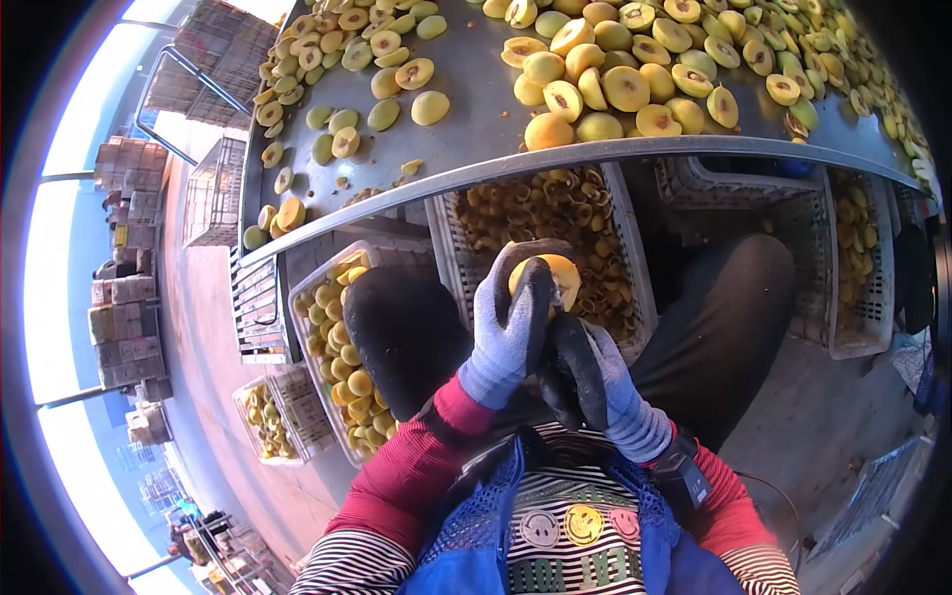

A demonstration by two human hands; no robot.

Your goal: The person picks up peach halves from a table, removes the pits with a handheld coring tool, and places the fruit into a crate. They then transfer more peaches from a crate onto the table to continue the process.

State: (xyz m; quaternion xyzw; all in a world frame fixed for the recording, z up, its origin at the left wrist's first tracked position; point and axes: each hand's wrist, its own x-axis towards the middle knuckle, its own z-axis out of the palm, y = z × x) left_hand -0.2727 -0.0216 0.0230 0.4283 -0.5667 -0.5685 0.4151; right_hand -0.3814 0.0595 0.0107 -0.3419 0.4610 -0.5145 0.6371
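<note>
The gloved fingers (535, 288) of the left hand (511, 322) are gripping a cut yellow fruit (565, 276) — its exposed face is showing on the right-hand side. The right hand (590, 377), also gloved, is sitting just below the fruit, close against the left; its fingers are partly overlapping there, and whether they are holding anything cannot be told. A dark device (684, 478) is encircling the right wrist. Both hands are occupying the space between the knees, above the near edge of the desk (456, 134). Below that edge, a central crate (635, 260) is containing brownish scraps; a left crate (323, 268) is holding yellow-green fruit halves, and a right crate (861, 342) is standing beyond the person's right knee (759, 273). On the metal desk, a large pile of fruit halves (627, 89) is lying ahead of the hands — many are facing cut side up — while a looser group is spreading toward the left.
</note>
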